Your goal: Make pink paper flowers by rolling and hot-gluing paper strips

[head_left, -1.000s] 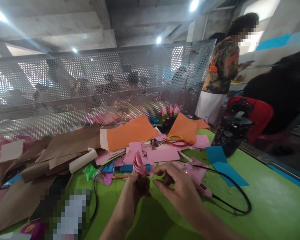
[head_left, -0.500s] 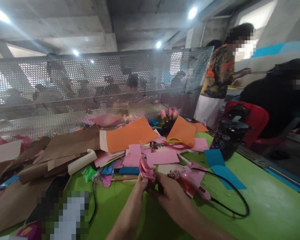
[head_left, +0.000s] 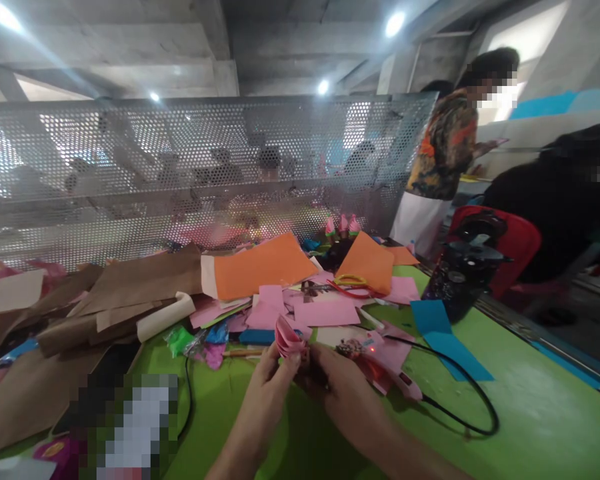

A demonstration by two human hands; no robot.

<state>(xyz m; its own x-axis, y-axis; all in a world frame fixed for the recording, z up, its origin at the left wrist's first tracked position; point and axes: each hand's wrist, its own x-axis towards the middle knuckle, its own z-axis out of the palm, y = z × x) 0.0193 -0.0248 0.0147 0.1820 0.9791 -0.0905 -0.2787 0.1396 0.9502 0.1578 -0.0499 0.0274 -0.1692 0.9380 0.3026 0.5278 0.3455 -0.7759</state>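
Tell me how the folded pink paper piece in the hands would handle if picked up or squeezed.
Probably very light: the left hand pinches the folded pink paper piece with fingertips only. Likely easy to crush, since it is thin curled sheet. Its folds could spring open if released.

The left hand (head_left: 274, 375) and right hand (head_left: 341, 390) meet low at the centre of the table (head_left: 530, 413), with a folded paper piece (head_left: 287, 337) pinched between them. Just to their right lies the glue gun (head_left: 383, 365), its cable (head_left: 463, 390) looping off rightward. Behind them, loose paper sheets (head_left: 260, 267) pile up against the perforated screen (head_left: 205, 167). A flask (head_left: 463, 273) stands at the table's right edge.
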